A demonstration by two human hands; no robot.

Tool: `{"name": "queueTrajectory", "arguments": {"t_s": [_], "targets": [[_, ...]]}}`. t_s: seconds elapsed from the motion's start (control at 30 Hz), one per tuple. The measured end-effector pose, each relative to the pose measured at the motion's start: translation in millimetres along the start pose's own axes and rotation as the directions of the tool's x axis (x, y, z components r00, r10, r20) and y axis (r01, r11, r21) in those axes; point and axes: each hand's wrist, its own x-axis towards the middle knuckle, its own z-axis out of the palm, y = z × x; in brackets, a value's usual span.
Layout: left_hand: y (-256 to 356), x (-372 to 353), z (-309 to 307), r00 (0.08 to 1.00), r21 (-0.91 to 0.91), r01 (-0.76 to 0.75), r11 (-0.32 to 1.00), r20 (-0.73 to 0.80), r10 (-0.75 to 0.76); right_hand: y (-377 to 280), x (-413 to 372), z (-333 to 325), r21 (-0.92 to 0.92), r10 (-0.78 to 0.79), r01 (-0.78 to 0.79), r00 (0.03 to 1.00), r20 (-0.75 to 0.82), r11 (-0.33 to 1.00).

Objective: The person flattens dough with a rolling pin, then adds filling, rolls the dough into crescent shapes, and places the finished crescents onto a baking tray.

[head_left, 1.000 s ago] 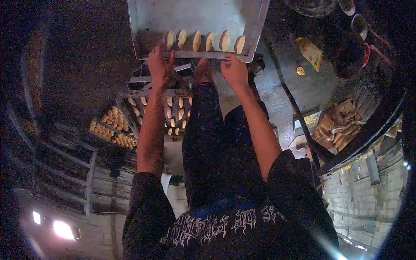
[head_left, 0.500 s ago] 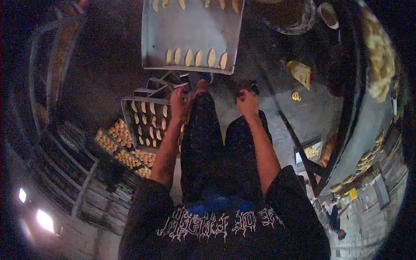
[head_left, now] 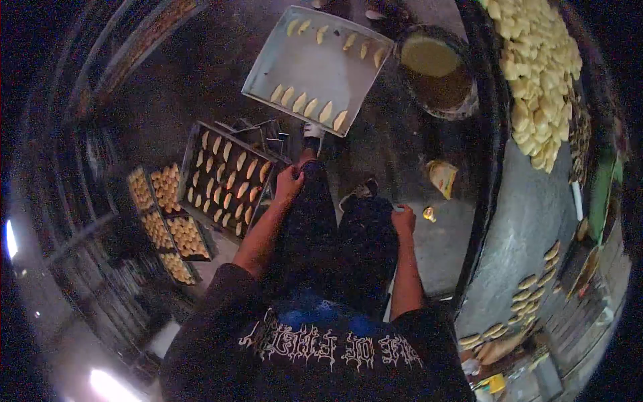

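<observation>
My left hand [head_left: 289,181] hangs with its fingers curled in, beside the right edge of a dark tray [head_left: 191,159] that holds rows of crescent-shaped dough pieces [head_left: 231,179]. Nothing shows in that hand. My right hand [head_left: 404,220] is low by my right thigh, its fingers bent inward. A small pale spot shows at its fingertips, too small to name. Ahead of my feet is a large metal tray [head_left: 321,67] with one row of dough pieces [head_left: 311,107] along its near edge and another along its far edge.
At right, a long work table [head_left: 506,228] bears a heap of pale dough pieces [head_left: 536,87] and shaped pieces. A round tub [head_left: 462,100] stands ahead right; a yellow packet [head_left: 442,178] lies on the floor. Several filled trays [head_left: 179,231] are at left. Someone's arm [head_left: 502,348] reaches in lower right.
The view has turned and shifted; the trays now sit at a slant and more of the table shows. My hands have drawn back toward me, the right one lower and farther out.
</observation>
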Motion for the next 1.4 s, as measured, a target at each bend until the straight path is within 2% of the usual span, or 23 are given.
{"name": "queueTrajectory", "arguments": {"t_s": [0.1, 0.3, 0.33, 0.37, 0.4, 0.43, 0.47, 0.53, 0.57, 0.63, 0.73, 0.8, 0.93, 0.97, 1.0, 1.03, 1.1, 1.17, 1.23, 1.27, 1.3, 1.33, 1.4], "targets": [[-9.3, -1.0, 11.0, 1.000, -0.177, -0.019, 0.984, -0.012, 0.017, -31.7, 2.5, -12.5, 0.033, -0.012, 0.011, 0.999, 0.029, 0.999], [4.2, 4.7, -14.4, 0.999, -0.051, 0.037, 0.998, 0.040, -0.035, -108.6, 20.3, 1.1, 0.111, -0.278, 0.277, 0.960, -0.008, 0.954], [23.1, 6.0, -29.1, 0.998, -0.180, 0.067, 0.981, 0.028, -0.062, -104.0, 25.6, 21.7, 0.039, -0.321, 0.322, 0.947, -0.017, 0.946], [-1.0, 10.1, -17.6, 0.993, -0.142, -0.107, 0.984, -0.062, 0.099, -104.3, 35.8, 38.1, -0.040, -0.369, 0.367, 0.927, -0.071, 0.929], [-19.7, 15.5, -8.6, 0.998, -0.239, -0.061, 0.969, 0.004, 0.064, -132.3, 36.1, 40.8, -0.044, -0.347, 0.344, 0.927, -0.146, 0.938], [19.3, 21.7, -43.8, 0.998, -0.077, -0.009, 0.997, 0.056, 0.013, -140.7, 40.3, 41.3, -0.078, -0.303, 0.302, 0.953, 0.002, 0.950], [-5.5, 26.5, -33.6, 0.998, -0.084, -0.043, 0.996, 0.035, 0.046, -123.0, 55.6, 82.1, -0.021, -0.233, 0.235, 0.971, 0.053, 0.972], [-33.0, 42.6, -29.7, 0.993, -0.050, 0.010, 0.999, 0.119, -0.004, -151.2, 54.0, 84.0, 0.013, -0.420, 0.423, 0.903, -0.094, 0.906], [-13.0, 55.1, -43.9, 0.994, 0.049, 0.067, 0.997, 0.089, -0.071, -192.7, 46.4, 41.6, 0.068, -0.248, 0.239, 0.941, 0.231, 0.969], [-53.2, 69.4, -29.4, 0.998, 0.257, -0.049, 0.965, 0.060, 0.034, -177.5, 80.5, 97.0, -0.045, -0.285, 0.297, 0.943, 0.173, 0.954], [-52.9, 113.9, -58.4, 0.968, -0.406, -0.004, 0.914, 0.226, 0.105, -278.3, 72.0, 32.0, -0.128, -0.191, 0.231, 0.944, 0.269, 0.964], [-41.8, 143.5, -80.8, 0.944, -0.184, -0.006, 0.983, 0.324, 0.067, -299.8, 87.0, 46.3, -0.066, -0.192, 0.204, 0.968, 0.159, 0.977], [-56.1, 204.6, -89.7, 0.973, -0.145, -0.207, 0.968, 0.074, 0.219, -335.6, 119.8, 96.2, -0.006, -0.366, 0.367, 0.929, 0.051, 0.930], [-57.2, 223.5, -90.0, 0.963, -0.132, -0.268, 0.954, 0.003, 0.271, -345.5, 129.5, 108.9, -0.023, -0.345, 0.353, 0.925, 0.159, 0.935], [-53.8, 241.2, -91.5, 0.953, -0.140, -0.304, 0.942, -0.047, 0.301, -358.5, 138.7, 117.9, -0.037, -0.321, 0.343, 0.906, 0.276, 0.939], [-40.1, 256.6, -97.2, 0.993, -0.449, -0.103, 0.887, 0.008, 0.119, -397.6, 133.0, 103.4, -0.021, -0.300, 0.315, 0.921, 0.250, 0.949], [-33.9, 293.7, -117.2, 0.990, -0.125, -0.066, 0.990, 0.115, 0.080, -438.3, 138.5, 115.1, -0.001, -0.354, 0.360, 0.918, 0.179, 0.933], [-84.1, 313.2, -78.4, 0.983, 0.024, -0.180, 0.983, 0.038, 0.179, -450.8, 149.1, 143.2, -0.057, -0.455, 0.471, 0.871, 0.186, 0.880], [-82.9, 328.7, -73.2, 0.994, 0.013, -0.110, 0.994, 0.017, 0.110, -448.1, 174.4, 187.6, -0.279, -0.474, 0.553, 0.826, 0.304, 0.785], [-99.2, 336.4, -63.9, 0.970, 0.018, -0.241, 0.970, -0.040, 0.241, -448.9, 178.2, 198.6, -0.162, -0.467, 0.509, 0.851, 0.239, 0.845], [-103.0, 336.3, -58.7, 0.985, 0.013, -0.170, 0.985, 0.008, 0.170, -450.8, 181.6, 208.6, -0.033, -0.458, 0.470, 0.872, 0.171, 0.882], [-103.2, 336.5, -54.8, 0.993, 0.014, -0.106, 0.994, 0.054, 0.105, -488.1, 183.3, 192.7, -0.021, -0.272, 0.286, 0.930, 0.245, 0.958], [-105.7, 341.4, -54.3, 0.985, -0.038, -0.086, 0.996, 0.145, 0.091, -508.0, 184.8, 198.7, 0.051, -0.297, 0.293, 0.949, 0.103, 0.955]]}}
